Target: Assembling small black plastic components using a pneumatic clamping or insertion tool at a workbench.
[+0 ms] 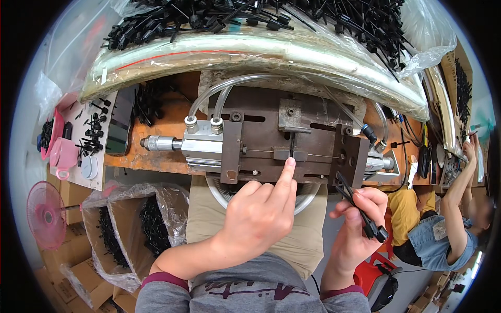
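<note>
In front of me is a dark metal clamping fixture with a silver cylinder at its left end. A thin black plastic stem stands in the small grey block at its centre, below a metal bracket. My left hand reaches in with its index finger stretched out, the tip at the near end of that stem; its other fingers curl loosely and hold nothing. To the right, my right hand grips several black plastic stemmed parts with blocky ends, near the fixture's right end plate.
A plastic-wrapped ledge at the back carries a heap of black stemmed parts. Clear hoses arch over the fixture. Lined boxes and a pink fan stand at left. Another person works at the right.
</note>
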`<state>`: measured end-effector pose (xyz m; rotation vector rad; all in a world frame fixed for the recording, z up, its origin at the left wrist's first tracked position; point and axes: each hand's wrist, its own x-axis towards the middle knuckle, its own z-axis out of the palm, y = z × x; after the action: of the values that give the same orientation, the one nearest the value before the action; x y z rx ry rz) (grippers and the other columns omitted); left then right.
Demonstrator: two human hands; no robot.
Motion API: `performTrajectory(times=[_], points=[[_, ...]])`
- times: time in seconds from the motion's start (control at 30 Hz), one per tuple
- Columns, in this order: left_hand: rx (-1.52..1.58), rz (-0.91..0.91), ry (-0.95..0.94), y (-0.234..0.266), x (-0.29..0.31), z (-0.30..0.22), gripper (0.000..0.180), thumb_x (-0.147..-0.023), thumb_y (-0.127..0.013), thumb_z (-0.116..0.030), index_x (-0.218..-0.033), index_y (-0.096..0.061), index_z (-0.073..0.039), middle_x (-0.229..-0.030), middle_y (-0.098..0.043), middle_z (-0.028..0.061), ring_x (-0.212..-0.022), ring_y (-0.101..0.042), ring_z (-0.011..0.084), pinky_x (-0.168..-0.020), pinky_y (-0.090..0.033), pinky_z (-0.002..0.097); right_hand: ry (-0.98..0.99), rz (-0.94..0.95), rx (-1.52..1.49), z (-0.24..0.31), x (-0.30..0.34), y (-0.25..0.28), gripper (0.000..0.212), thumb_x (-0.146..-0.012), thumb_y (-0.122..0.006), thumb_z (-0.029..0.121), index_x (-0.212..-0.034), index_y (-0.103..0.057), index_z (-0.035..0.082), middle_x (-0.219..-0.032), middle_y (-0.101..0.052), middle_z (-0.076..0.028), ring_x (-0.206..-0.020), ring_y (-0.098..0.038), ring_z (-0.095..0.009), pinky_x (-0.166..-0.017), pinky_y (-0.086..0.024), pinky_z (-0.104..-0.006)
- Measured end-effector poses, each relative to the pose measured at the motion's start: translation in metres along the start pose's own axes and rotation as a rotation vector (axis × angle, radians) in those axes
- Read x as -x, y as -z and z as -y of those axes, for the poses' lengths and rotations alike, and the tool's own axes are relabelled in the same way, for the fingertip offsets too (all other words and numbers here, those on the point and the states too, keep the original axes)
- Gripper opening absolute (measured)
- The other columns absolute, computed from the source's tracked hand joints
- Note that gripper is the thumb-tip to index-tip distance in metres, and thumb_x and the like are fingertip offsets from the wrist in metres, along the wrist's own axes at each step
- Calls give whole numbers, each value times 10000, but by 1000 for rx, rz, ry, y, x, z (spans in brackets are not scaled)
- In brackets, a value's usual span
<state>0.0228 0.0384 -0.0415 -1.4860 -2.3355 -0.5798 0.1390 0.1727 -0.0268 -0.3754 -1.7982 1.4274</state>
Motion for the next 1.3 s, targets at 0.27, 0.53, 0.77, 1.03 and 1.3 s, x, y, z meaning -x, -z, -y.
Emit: performTrajectory(times=[0.27,0.53,0.77,1.03,1.3], points=[[63,11,18,1,-3,3,238,-761,-761,-139,-948,-710,0,-1246,-664,156,-609,-614,156,-590,-478,271,69,6,139,-4,5,5,214,-820,-732,-31,-1024,-680,11,-1040,-575,-120,-798,-654,-197,-706,-559,-294],[94,3,28,1,-3,4,235,-741,-771,-118,-938,-712,-4,-1244,-666,150,-611,-616,156,-593,-486,270,311,20,469,-3,3,8,340,-689,-841,-49,-965,-682,69,-961,-607,-87,-792,-635,-201,-689,-522,-293],[106,28,46,3,-4,3,230,-737,-773,-110,-931,-714,-3,-1243,-666,147,-585,-602,163,-576,-482,270,467,100,618,2,3,5,387,-688,-821,-88,-1015,-699,78,-969,-584,-81,-785,-650,-212,-661,-540,-309],[335,-37,45,11,-4,5,273,-722,-807,-133,-949,-714,-11,-1161,-696,116,-654,-657,183,-583,-509,274,584,150,711,-3,4,6,387,-655,-727,-66,-1041,-713,-46,-962,-571,-118,-712,-652,-242,-620,-556,-340],[824,-131,64,27,8,2,306,-665,-833,-19,-945,-710,-8,-923,-711,115,-736,-698,217,-634,-563,291,740,248,696,-9,-4,-13,366,-662,-703,25,-1014,-727,-74,-1036,-623,-170,-751,-689,-253,-651,-590,-323]])
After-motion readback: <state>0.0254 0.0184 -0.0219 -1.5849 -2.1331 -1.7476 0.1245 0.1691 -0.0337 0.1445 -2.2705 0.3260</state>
